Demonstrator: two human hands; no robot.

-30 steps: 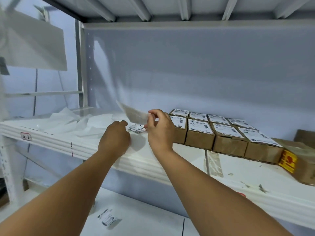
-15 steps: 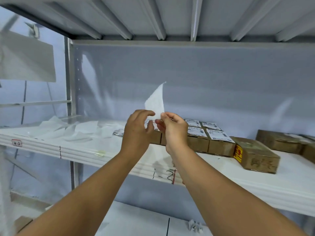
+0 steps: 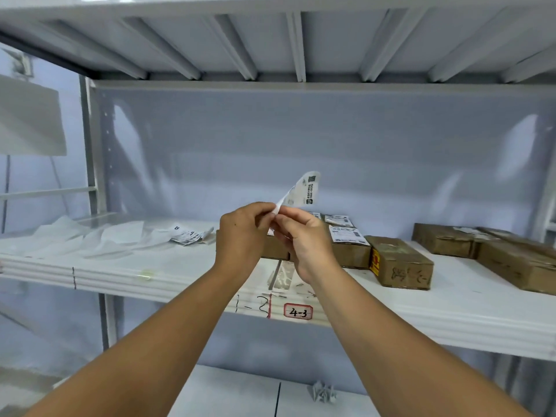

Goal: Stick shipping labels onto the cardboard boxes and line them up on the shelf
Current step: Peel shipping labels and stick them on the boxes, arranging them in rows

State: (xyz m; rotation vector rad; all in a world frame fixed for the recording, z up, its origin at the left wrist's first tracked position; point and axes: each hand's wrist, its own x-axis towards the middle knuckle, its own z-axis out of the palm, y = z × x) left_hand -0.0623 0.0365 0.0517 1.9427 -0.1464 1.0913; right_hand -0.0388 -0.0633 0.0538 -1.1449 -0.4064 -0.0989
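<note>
fingers of left hand and right hand pinch the shipping label — long axis rising up-right.

red-bordered tag: "4-3" in black, stuck on the front edge of the shelf
handwriting: roughly "1-3", on the same edge, just beside the tag
shipping label: print too small to read
cardboard box: scrawl illegible

This is a stockroom or small warehouse: a white metal shelf carries a handwritten location tag marked 4-3 on its near edge. Labelled cardboard boxes stand in rows on it. Plain brown cartons lie to the right and peeled backing papers are heaped at the left.
</note>
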